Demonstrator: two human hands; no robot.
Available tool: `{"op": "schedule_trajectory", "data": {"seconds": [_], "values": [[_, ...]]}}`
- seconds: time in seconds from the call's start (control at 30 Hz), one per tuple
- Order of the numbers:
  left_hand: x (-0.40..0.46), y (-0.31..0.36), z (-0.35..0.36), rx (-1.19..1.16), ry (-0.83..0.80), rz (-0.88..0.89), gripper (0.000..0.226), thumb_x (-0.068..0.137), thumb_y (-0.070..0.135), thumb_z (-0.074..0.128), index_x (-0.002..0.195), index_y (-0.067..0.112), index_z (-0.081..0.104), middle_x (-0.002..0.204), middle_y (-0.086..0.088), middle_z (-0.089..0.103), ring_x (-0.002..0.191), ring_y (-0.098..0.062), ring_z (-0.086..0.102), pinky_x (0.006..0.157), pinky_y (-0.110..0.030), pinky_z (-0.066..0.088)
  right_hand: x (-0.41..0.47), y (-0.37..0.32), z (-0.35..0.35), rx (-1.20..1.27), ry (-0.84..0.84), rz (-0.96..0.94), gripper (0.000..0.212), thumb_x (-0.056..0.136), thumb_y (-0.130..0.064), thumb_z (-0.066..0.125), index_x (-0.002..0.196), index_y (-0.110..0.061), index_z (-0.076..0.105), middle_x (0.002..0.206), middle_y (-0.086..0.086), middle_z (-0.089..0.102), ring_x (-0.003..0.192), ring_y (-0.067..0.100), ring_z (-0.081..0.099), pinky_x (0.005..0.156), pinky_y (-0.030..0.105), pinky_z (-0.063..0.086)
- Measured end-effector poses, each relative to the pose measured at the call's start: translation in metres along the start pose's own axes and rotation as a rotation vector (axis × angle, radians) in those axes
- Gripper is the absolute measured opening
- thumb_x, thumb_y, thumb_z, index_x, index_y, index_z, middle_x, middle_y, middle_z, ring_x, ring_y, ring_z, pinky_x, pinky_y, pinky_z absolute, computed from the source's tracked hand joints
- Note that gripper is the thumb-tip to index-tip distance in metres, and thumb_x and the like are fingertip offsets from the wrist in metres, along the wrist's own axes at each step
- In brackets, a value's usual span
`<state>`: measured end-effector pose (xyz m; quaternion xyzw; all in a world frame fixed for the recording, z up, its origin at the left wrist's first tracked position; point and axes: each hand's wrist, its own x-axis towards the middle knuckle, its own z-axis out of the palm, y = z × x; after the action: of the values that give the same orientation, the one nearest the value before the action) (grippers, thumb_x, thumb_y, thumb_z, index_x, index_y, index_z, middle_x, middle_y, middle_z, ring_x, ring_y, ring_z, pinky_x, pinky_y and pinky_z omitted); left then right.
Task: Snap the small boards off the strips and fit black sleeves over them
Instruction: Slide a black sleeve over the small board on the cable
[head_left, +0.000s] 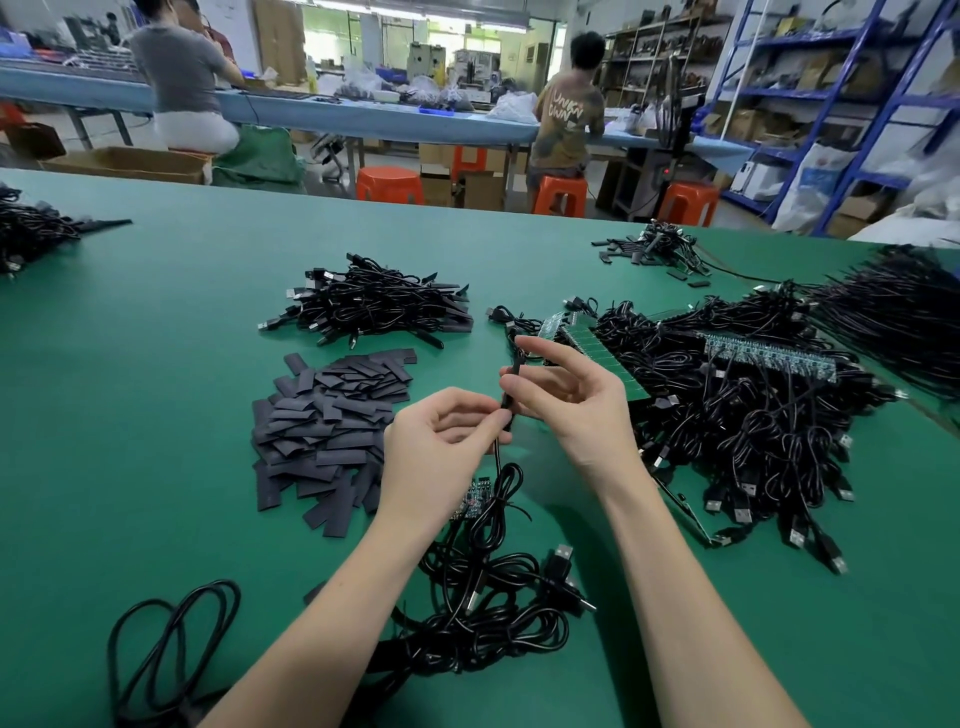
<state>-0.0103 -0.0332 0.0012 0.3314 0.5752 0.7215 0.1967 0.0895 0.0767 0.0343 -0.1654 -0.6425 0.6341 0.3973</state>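
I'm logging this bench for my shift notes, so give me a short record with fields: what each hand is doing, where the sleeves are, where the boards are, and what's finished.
left hand: pinches the lower end of a black sleeve
right hand: pinches the same sleeve near its top
loose sleeves: pile on the green table, left of the hands
board strips: lying on tangled cables, right of the hands
sleeved cables: heap beyond the sleeve pile
board under hands: small board among cables, unsleeved

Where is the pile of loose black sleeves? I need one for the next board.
In the head view, the pile of black sleeves lies on the green table, left of the left hand and just in front of a bundle of cables.
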Motion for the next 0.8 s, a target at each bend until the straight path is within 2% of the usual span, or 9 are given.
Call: {"op": "schedule_trajectory", "data": {"seconds": [0.17,0.33,0.67,0.8], "values": [[0.0006,-0.0005,-0.0004,-0.008,0.010,0.002,0.010,0.082,0.009,0.083,0.082,0.016,0.075,0.077,-0.008,0.077,0.075,-0.024,0.077,0.074,-0.031,0.062,-0.0004,-0.0026,0.0025,-0.037,-0.010,-0.028,0.038,0.080,-0.004,0.083,0.105,-0.032,0.078,0.089,0.004,0.079,0.083,0.011,0.074,0.079,0.021,0.057],[0.0011,-0.0015,-0.0012,-0.003,-0.001,0.010,0.014,0.082,0.011,0.083,0.081,0.023,0.075,0.078,-0.007,0.077,0.076,-0.023,0.077,0.073,-0.030,0.062,0.0001,-0.0006,0.0017,-0.048,-0.028,-0.019,0.029,0.082,-0.008,0.082,0.102,-0.029,0.081,0.093,0.006,0.079,0.087,0.016,0.075,0.083,0.030,0.060],[0.0012,-0.0015,-0.0009,0.036,-0.004,0.016,0.014,0.082,0.014,0.083,0.081,0.025,0.075,0.078,-0.005,0.077,0.074,-0.022,0.077,0.072,-0.027,0.061,0.0042,-0.0008,-0.0006,-0.003,-0.031,0.018,0.024,0.082,-0.004,0.082,0.098,-0.023,0.082,0.092,0.010,0.079,0.084,0.016,0.075,0.077,0.025,0.059],[-0.0009,0.0026,0.0004,0.095,-0.089,-0.052,0.008,0.083,0.026,0.082,0.087,0.025,0.074,0.079,-0.005,0.076,0.077,-0.021,0.074,0.078,-0.037,0.060,0.0065,-0.0029,-0.0003,0.065,0.077,0.074,0.026,0.083,-0.005,0.081,0.106,-0.017,0.079,0.088,0.012,0.076,0.078,0.017,0.071,0.075,0.027,0.059]]}}
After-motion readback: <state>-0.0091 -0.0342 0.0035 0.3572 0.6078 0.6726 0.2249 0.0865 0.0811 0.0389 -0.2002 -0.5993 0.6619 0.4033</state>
